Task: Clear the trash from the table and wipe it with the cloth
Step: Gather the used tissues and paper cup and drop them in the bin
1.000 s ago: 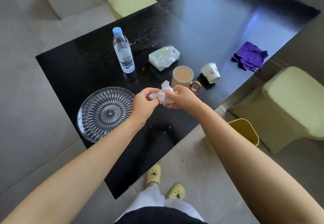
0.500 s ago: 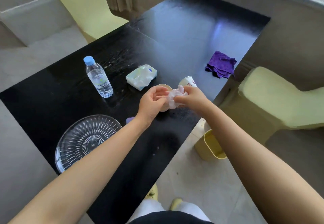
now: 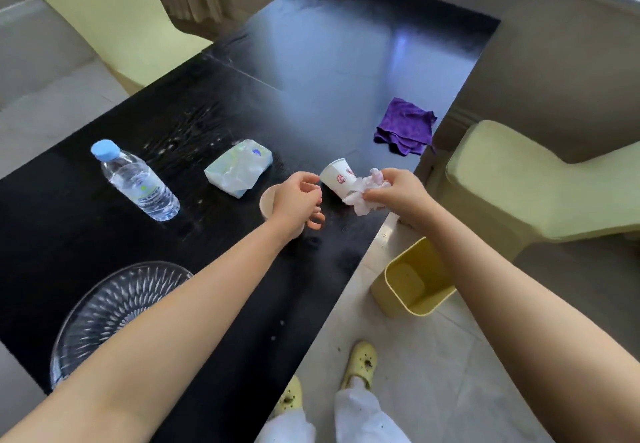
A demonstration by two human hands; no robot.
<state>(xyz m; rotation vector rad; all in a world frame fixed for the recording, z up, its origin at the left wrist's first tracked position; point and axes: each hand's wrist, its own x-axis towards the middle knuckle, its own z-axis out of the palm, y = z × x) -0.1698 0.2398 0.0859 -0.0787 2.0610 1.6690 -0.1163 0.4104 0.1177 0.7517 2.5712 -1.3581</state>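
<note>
My right hand [image 3: 401,193] grips a crumpled white tissue [image 3: 365,195] near the table's right edge, just in front of a tipped white paper cup [image 3: 336,177] with red print. My left hand [image 3: 298,200] hovers beside it, fingers loosely curled and holding nothing, above a tan mug [image 3: 268,202] that it mostly hides. A purple cloth [image 3: 405,125] lies bunched at the right edge of the black table [image 3: 329,61], farther back. A yellow trash bin [image 3: 412,283] stands on the floor below my right forearm.
On the table stand a water bottle [image 3: 138,181] with a blue cap, a soft tissue pack [image 3: 239,167] and a clear glass plate [image 3: 114,307] at the near left. Pale green chairs [image 3: 526,183] stand to the right and at the far left. My feet in yellow shoes [image 3: 360,361] are below.
My left hand has let go of the tissue and drawn back over the mug. My right hand has carried the tissue rightward toward the table edge. The view shifted right.
</note>
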